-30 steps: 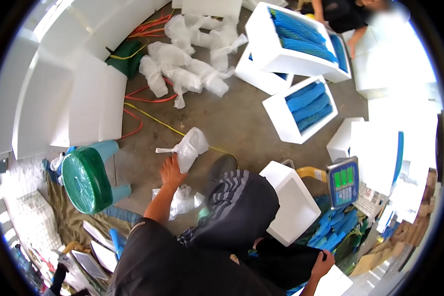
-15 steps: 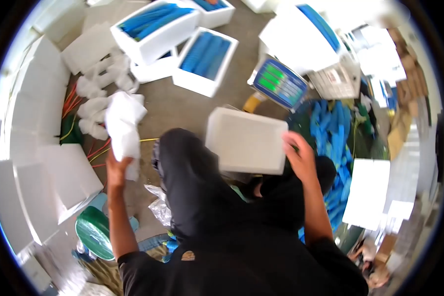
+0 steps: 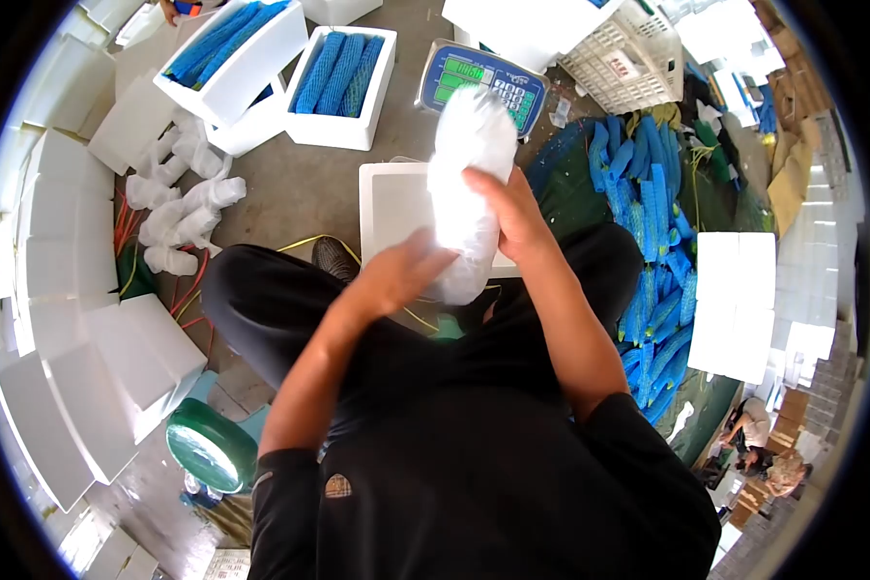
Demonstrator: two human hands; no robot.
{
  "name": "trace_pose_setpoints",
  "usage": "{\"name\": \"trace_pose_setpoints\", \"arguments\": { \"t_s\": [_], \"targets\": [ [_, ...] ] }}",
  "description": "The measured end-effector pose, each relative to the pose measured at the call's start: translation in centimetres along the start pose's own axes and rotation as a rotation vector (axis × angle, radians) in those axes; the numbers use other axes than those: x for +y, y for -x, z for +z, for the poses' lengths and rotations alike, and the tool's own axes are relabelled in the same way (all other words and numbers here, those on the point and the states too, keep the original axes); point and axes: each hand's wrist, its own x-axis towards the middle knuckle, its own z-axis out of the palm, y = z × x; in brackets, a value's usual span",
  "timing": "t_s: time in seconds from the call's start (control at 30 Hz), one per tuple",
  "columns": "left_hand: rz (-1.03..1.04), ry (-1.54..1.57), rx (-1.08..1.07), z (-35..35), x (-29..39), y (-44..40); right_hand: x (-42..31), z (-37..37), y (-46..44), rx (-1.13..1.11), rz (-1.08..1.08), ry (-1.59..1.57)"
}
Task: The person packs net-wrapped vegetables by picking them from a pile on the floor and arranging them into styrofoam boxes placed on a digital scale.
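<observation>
My right hand [image 3: 507, 213] grips a white plastic-wrapped bundle [image 3: 469, 145], long and roughly upright, its thumb across the front. My left hand [image 3: 401, 275], smeared by motion, is at the bundle's lower left side; whether its fingers close on it I cannot make out. Behind and below the bundle, between my knees, is an open white foam box [image 3: 389, 193], partly hidden by the bundle and hands. What shows of its inside is bare. Beyond it the digital scale display [image 3: 483, 77] shows lit green digits, with its lower edge partly covered by the bundle's top.
More white wrapped bundles [image 3: 179, 208] lie on the floor at left, beside stacked foam boxes [image 3: 63, 242]. Foam boxes with blue-netted vegetables [image 3: 336, 82] stand ahead. Loose blue-netted vegetables [image 3: 652, 242] lie at right, near a white crate [image 3: 628, 58]. A green stool [image 3: 208, 445] stands lower left.
The white bundle has come from the left side to above the foam box, and my right hand now grips it. My right hand has left the box's rim. The view has shifted.
</observation>
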Motion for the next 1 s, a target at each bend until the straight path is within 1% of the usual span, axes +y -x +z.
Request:
{"name": "trace_pose_setpoints", "arguments": {
  "t_s": [0.03,0.1,0.13,0.17,0.2,0.23,0.3,0.33,0.37,0.4,0.43,0.47,0.5,0.53,0.57,0.6,0.67,0.73,0.77,0.8,0.83,0.87,0.93,1.0],
  "targets": [
    [-0.077,-0.396,0.02,1.6,0.8,0.0,2.2,-2.3,-0.8,0.103,0.059,0.182],
    [-0.06,-0.594,0.021,4.9,-5.2,-0.9,6.6,-6.7,-2.5,0.063,-0.118,0.647],
    [0.055,-0.649,0.065,5.7,-7.1,-1.0,8.0,-7.8,-3.0,0.038,0.026,1.01],
    [0.174,-0.705,0.11,6.0,-8.6,-1.2,9.9,-8.0,-3.7,0.009,0.094,1.336],
    [0.294,-0.759,0.147,6.1,-9.8,-1.3,10.3,-7.1,-3.9,-0.097,0.203,1.447],
    [0.293,-0.819,0.11,6.2,-10.6,-1.6,13.0,-7.4,-4.2,-0.198,0.121,1.563],
    [0.313,-0.945,0.03,6.1,-11.5,-3.2,16.9,-6.8,-4.1,-0.376,0.157,1.695],
    [0.392,-0.931,0.115,6.4,-12.1,-3.5,19.1,-6.5,-3.8,-0.4,0.178,1.69],
    [0.406,-0.952,0.134,6.5,-11.8,-3.7,20.7,-5.9,-3.4,-0.408,0.255,1.625],
    [0.414,-0.918,0.148,6.4,-13.0,-4.3,22.4,-5.4,-3.2,-0.397,0.378,1.544],
    [0.471,-0.842,0.155,6.4,-13.8,-4.5,24.1,-5.6,-2.8,-0.428,0.361,1.542],
    [0.546,-0.868,0.163,6.3,-14.7,-4.8,24.3,-5.4,-2.6,-0.374,0.374,1.533],
    [0.457,-0.916,0.095,6.2,-14.1,-4.9,23.2,-5.5,-2.6,-0.384,0.439,1.461],
    [0.387,-0.924,0.072,6.2,-13.5,-5.2,22.2,-5.8,-2.7,-0.333,0.45,1.443],
    [0.356,-0.987,0.032,5.9,-13.6,-5.5,21.5,-5.8,-2.6,-0.293,0.461,1.415],
    [0.322,-0.962,0.007,5.6,-13.9,-5.6,21.0,-5.5,-2.5,-0.266,0.467,1.377],
    [0.262,-0.971,-0.054,5.7,-12.3,-5.5,19.8,-4.6,-2.3,-0.043,0.259,1.403],
    [0.228,-1.002,-0.093,5.6,-12.9,-5.9,14.4,-3.1,-0.7,0.018,0.169,1.206],
    [0.206,-1.037,-0.123,5.2,-13.6,-6.1,11.2,-2.4,1.1,0.043,0.071,1.179],
    [0.074,-1.07,-0.214,4.6,-15.6,-7.2,8.9,-1.9,2.8,0.078,-0.074,1.152],
    [0.258,-0.993,-0.153,5.1,-15.4,-7.5,6.9,-1.5,5.1,0.171,-0.27,1.071],
    [0.436,-0.904,-0.09,5.8,-15.0,-7.8,3.5,-1.9,8.1,0.17,-0.355,1.022],
    [0.464,-0.869,-0.082,6.4,-14.2,-7.9,1.3,-3.7,13.2,0.365,-0.669,0.907],
    [0.169,-0.999,-0.191,5.8,-12.2,-7.3,-0.3,-7.5,18.2,0.512,-0.763,0.851]
  ]
}}
